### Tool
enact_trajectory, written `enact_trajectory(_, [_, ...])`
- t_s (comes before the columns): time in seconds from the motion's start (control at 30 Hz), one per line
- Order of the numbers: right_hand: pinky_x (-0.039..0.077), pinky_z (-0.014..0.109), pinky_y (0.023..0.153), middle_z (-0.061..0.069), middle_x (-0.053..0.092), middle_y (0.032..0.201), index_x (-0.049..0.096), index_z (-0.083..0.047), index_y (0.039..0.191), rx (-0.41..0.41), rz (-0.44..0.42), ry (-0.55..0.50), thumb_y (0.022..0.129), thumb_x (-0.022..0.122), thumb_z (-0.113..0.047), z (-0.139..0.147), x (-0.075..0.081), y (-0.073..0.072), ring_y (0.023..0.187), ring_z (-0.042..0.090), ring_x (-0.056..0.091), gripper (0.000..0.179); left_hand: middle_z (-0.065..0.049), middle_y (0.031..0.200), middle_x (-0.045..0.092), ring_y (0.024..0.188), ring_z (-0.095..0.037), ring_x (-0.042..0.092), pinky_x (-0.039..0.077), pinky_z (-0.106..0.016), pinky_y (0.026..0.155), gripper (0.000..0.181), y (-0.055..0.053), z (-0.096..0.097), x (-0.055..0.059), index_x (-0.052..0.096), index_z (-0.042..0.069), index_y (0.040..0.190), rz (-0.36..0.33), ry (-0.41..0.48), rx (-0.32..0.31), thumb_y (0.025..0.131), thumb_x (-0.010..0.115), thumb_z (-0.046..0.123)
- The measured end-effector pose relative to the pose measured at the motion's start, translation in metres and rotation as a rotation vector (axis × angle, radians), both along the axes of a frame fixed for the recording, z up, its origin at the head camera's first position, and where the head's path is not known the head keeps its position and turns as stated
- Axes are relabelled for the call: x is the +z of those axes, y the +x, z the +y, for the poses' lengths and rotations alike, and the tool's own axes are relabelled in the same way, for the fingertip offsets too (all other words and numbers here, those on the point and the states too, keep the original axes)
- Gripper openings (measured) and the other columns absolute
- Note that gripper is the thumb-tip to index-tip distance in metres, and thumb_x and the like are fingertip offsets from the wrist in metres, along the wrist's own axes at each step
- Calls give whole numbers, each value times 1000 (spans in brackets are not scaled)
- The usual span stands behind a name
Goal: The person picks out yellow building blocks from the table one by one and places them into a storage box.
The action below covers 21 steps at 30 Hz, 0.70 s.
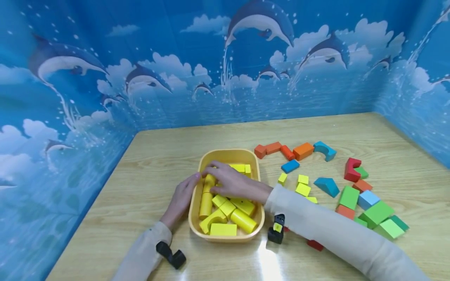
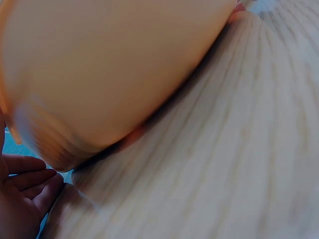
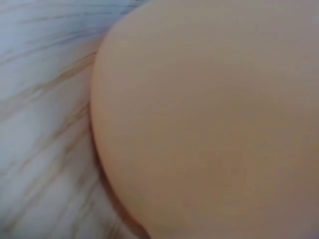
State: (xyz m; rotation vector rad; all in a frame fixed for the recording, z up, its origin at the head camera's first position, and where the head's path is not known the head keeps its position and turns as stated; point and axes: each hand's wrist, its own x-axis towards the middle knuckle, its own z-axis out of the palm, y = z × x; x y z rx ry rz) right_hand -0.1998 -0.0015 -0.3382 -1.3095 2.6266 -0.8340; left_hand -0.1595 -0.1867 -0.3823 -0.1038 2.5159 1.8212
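Observation:
A yellow plastic bin (image 1: 261, 218) stands on the table with yellow wooden blocks inside, among them cylinders, cubes and an arch block (image 1: 213, 219). My right hand (image 1: 228, 180) reaches over the bin's right rim, its fingers and thumb around a yellow cylinder block (image 1: 209, 180) by the left wall. Another yellow cylinder (image 1: 206, 205) lies end to end with it. At the bin's left side my left hand (image 1: 181, 197) touches the outside near the rim, its fingers (image 2: 30, 179) fairly straight in the left wrist view. The bin's outer wall (image 3: 209, 119) fills most of the right wrist view.
Right of the bin lie several loose blocks: small yellow cubes (image 1: 303, 189), an orange block (image 1: 303, 151), a blue arch (image 1: 325, 150), a blue triangle (image 1: 327, 186) and green blocks (image 1: 377, 214). The right sleeve (image 1: 327, 222) covers some. A dolphin-print curtain (image 1: 218, 109) borders the table.

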Motion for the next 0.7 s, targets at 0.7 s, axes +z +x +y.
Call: enact_trajectory(0.7, [58,30,78,3,63,114,65,-9,111,-120,176,-201,82,64,16,136,14,29,102,22,60,38,-24,130,56,111,-35,61,57,-40,86,67,2,2,2,46,3,141,-69,66,-26,100,39,54])
